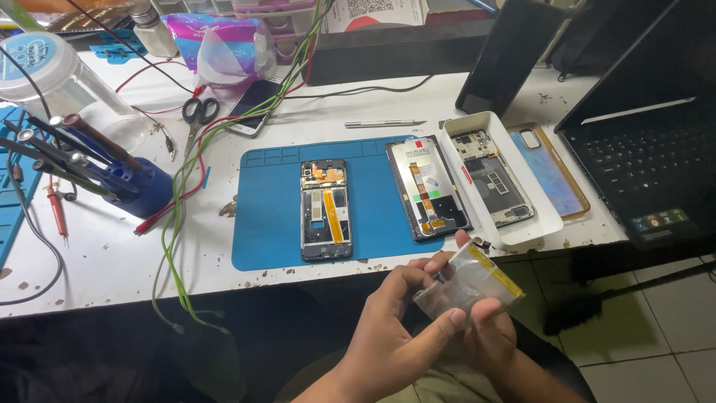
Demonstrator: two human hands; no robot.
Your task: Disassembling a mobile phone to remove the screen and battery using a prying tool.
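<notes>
Left hand (399, 328) and right hand (488, 325) both pinch a clear plastic sleeve (468, 282) below the table (112, 261) edge; a slipping grip could drop it to the floor.

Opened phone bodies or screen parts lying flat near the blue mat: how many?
3: a bare frame on the blue mat, a screen panel at the mat's right edge, and a phone body in the white tray. None look hidden.
</notes>
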